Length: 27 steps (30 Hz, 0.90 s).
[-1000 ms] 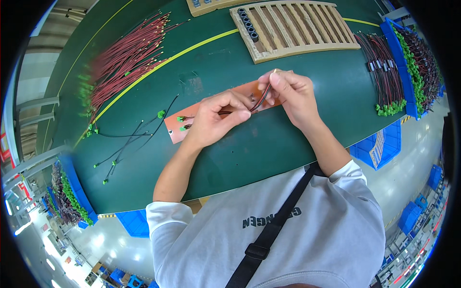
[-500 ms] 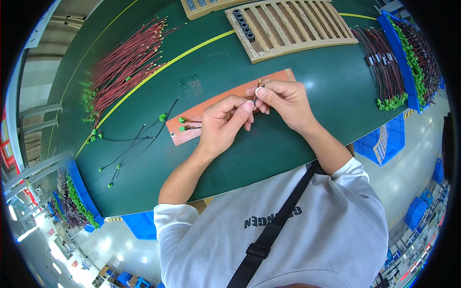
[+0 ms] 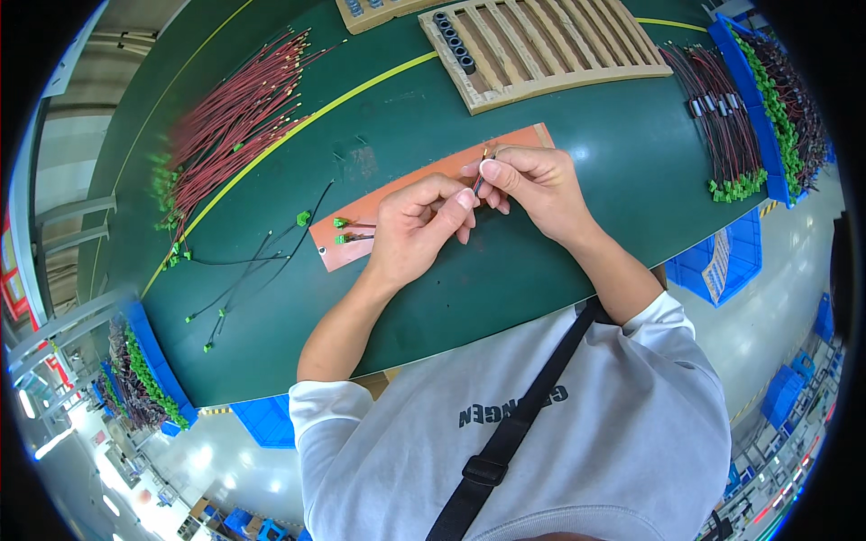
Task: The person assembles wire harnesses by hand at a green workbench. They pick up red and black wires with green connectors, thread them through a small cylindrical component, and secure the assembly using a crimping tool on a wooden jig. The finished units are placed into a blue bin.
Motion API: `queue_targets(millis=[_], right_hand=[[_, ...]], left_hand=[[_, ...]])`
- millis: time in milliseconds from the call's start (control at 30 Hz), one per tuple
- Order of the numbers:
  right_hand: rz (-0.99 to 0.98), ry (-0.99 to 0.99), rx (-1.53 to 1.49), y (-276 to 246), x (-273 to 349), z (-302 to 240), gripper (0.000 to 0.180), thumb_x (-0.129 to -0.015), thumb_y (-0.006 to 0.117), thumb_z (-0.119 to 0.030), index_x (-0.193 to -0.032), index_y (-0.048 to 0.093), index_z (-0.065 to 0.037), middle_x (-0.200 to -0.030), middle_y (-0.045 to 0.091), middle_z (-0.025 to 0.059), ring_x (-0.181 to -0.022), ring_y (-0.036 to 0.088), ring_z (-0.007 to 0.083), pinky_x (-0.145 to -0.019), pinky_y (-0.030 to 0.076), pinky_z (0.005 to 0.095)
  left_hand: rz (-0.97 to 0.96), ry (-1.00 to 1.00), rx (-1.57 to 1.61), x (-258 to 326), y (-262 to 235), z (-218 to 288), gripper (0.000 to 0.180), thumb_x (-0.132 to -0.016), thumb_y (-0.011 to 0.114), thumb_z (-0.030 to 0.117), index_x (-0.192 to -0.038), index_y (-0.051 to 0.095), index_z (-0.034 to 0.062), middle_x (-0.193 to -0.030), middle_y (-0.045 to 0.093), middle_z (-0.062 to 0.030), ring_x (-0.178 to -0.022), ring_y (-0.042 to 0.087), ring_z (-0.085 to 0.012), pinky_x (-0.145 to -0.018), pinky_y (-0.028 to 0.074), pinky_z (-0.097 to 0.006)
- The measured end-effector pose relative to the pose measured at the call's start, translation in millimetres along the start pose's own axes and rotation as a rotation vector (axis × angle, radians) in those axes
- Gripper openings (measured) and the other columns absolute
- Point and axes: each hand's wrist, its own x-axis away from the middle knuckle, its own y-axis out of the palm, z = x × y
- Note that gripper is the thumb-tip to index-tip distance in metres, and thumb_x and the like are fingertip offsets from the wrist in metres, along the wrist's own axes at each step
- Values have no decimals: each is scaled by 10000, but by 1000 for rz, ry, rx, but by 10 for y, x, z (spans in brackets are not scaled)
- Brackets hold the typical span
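My left hand [image 3: 422, 224] and my right hand [image 3: 538, 187] meet over an orange strip [image 3: 347, 256] on the green table. Both pinch thin red and black wires [image 3: 478, 184] between thumb and fingers; the tips poke up at the right fingertips. Two green connectors [image 3: 340, 223] with wires lie at the strip's left end, and those wires run under my left hand. Whether they are the same wires I pinch is hidden by that hand.
Loose black wires with green connectors [image 3: 302, 218] lie left of the strip. Beyond them is a heap of red wires [image 3: 239, 113]. A slotted wooden rack [image 3: 505, 95] stands at the back. Wire bundles [image 3: 722, 126] and a blue bin [image 3: 767, 135] are at right, another blue bin [image 3: 161, 365] at left.
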Motion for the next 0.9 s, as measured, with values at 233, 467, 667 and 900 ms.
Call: queue_targets(millis=[233, 467, 667, 900], right_hand=[[20, -30, 137, -218, -24, -24, 154, -982, 717, -107, -974, 764, 39, -856, 743, 85, -753, 712, 115, -695, 613, 249], [195, -72, 283, -383, 33, -14, 188, -986, 708, -118, -1016, 753, 61, -883, 751, 99, -810, 756, 162, -734, 638, 275], [164, -86, 99, -329, 16, -10, 166, -1001, 685, -98, -1031, 756, 48, -907, 767, 103, -818, 759, 168, -754, 638, 279], [185, -164, 304, -411, -20, 84, 140, -979, 703, -72, -1031, 759, 45, -880, 772, 95, -814, 759, 146, -753, 637, 271]], left_hand=[[44, -60, -121, -93, -54, 96, 212, -1075, 573, 146, -1106, 684, -32, -932, 695, -83, -838, 683, -145, -757, 550, -278], [248, 171, -642, 64, -339, 226, 176, -953, 728, 91, -1099, 723, -6, -1028, 717, -104, -883, 710, -186, -816, 572, -314], [169, 317, -946, 115, -76, 121, 347, -857, 827, 94, -1172, 712, 4, -1099, 714, -112, -1012, 685, -246, -874, 555, -353], [181, 305, -889, 24, -119, -106, 249, -818, 848, 85, -1038, 761, 6, -1037, 708, -105, -979, 669, -263, -876, 544, -363]])
